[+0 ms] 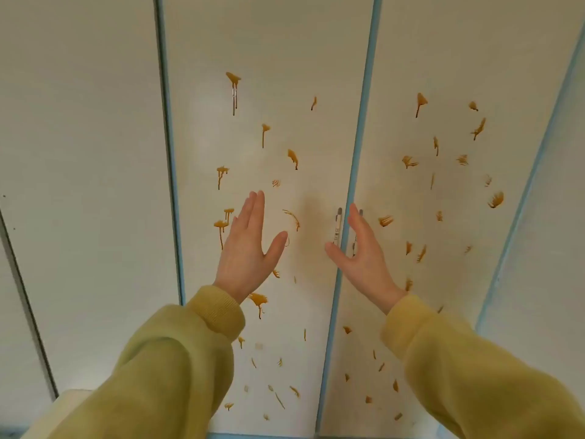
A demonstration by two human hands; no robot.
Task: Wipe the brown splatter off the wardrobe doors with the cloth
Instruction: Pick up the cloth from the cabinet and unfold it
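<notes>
Brown splatter (233, 78): all over the two middle wardrobe doors, from well above the hands down to the bottom edge. None of it looks wiped yet.
Left door (196, 128): fat blobs with long drips running down. My guess is it's runny, sticky stuff that'll smear before it lifts, so wipe top to bottom.
Left hand (245, 248): up in front of that door, fingers straight and together, thumb stuck out, holding nothing. Can't tell if it actually touches the panel.
Handles (337, 228): two slim metal pulls, one each side of the seam between the doors. Probably a snag spot for fabric, so I'd go round them.
Right hand (364, 258): fingers straight and relaxed, empty too, sitting right in front of the pulls.
Right door (459, 58): thinner, feathery dabs, hardly any drips. I reckon these come off easier.
Cloth: not in view anywhere, so neither hand has it. It'll likely be soft and floppy, so bunch it into a pad in the palm and press flat. Both panels look smooth and stiff enough to take a firm push.
</notes>
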